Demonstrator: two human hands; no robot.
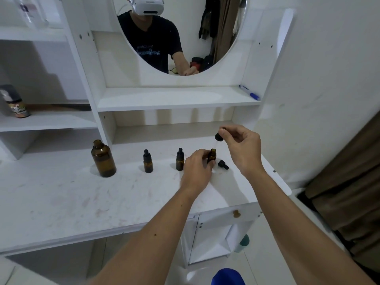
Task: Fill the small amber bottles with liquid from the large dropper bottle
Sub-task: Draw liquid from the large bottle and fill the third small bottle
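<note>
**dropping liquid into the open small bottle**

the left hand (196, 165) grips the open small bottle (211, 155) upright on the bench (82, 194), fingers wrapped round its lower body. the right hand (240, 147) pinches the black bulb of the dropper (219, 135) just above and slightly right of the bottle's mouth; its thin glass tube is hard to make out.

to do this well, bring the tube tip squarely over the narrow mouth before squeezing, and keep the small bottle steady and upright. squeeze gently, since the opening is small and a fast squirt would likely spill onto the bench.

the bottle's own small cap (223, 164) lies on its side just right of it, ready to go back on. two more small bottles (148, 162) stand capped to the left, apparently waiting. the large bottle (103, 159) stands open at the far left, well apart, so each refill means a reach across.
</note>
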